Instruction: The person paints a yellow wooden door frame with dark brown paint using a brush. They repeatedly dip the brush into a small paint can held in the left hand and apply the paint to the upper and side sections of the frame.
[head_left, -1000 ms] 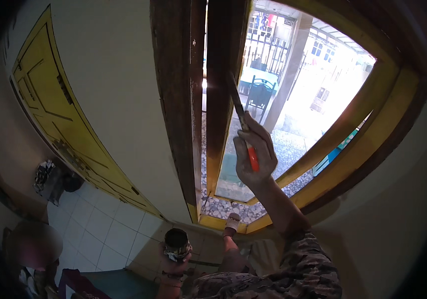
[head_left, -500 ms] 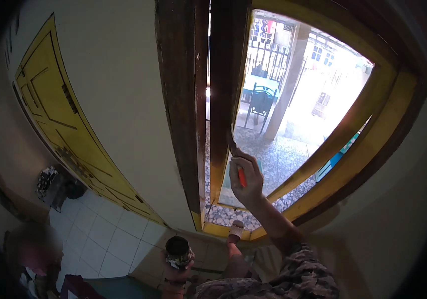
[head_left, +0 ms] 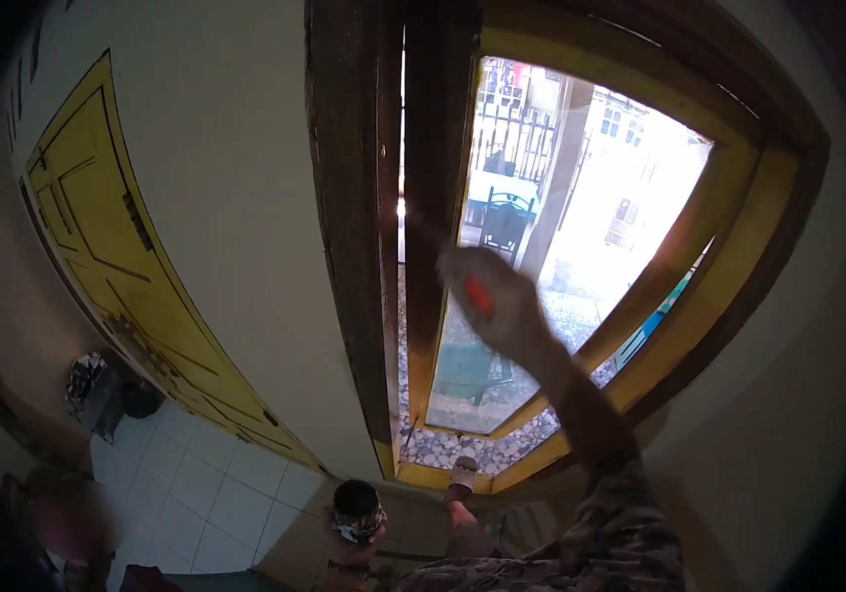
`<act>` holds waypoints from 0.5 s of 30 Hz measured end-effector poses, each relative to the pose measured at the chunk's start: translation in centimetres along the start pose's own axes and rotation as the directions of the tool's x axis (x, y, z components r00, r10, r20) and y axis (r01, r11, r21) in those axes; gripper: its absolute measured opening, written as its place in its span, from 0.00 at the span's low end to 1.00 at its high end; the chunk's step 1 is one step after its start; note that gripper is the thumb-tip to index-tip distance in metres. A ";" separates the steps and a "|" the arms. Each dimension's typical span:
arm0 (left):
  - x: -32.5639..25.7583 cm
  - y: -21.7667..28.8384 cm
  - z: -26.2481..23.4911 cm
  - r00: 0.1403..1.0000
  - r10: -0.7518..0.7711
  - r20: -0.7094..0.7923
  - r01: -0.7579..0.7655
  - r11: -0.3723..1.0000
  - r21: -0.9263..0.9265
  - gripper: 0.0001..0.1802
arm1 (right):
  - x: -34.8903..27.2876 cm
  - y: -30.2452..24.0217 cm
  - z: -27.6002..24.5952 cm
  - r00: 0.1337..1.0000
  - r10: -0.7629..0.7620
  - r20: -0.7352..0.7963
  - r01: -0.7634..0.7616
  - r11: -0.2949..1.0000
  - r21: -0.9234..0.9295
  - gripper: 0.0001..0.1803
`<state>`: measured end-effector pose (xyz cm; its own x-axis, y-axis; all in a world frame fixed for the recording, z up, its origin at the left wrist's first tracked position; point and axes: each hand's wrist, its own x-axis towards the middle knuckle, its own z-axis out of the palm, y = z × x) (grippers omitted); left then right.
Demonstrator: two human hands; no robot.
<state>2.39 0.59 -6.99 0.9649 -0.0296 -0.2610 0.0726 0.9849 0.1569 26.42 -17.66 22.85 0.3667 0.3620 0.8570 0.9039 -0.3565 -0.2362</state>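
In my raised right hand (head_left: pixel 497 301) is a paintbrush with an orange handle (head_left: pixel 479 296), my fingers closed round it. Blur and the hand hide the brush head, which lies against or close to the dark brown window post (head_left: pixel 433 187). Beside that post is a yellow window sash (head_left: pixel 704 197) with a glass pane. Low in the view, my left hand (head_left: pixel 356 551) is wrapped round a small open can (head_left: pixel 358 498) with a dark inside, held upright.
A yellow panelled door (head_left: pixel 137 237) stands at the left along white floor tiles (head_left: pixel 211 493). A person (head_left: pixel 73 523) is at the lower left, near a dark bundle (head_left: pixel 97 390). My foot in a slipper (head_left: pixel 462 474) is by the yellow sill (head_left: pixel 487 483). Through the glass shows a chair (head_left: pixel 507 219).
My right hand has moved up along the post with the paintbrush, and its arm is more upright. The view has shifted slightly. My left hand still holds the can.
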 end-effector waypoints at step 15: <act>-1.5 -0.1 -1.4 0.998 0.059 -0.011 -0.059 0.998 0.012 0.37 | -5.7 -1.8 -0.6 0.935 0.088 0.344 -0.115 0.992 0.059 0.08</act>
<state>0.59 0.82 -7.93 0.9646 0.0305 -0.2621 0.0188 0.9828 0.1836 22.52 -19.62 18.65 0.4981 0.6033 0.6228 0.8671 -0.3444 -0.3599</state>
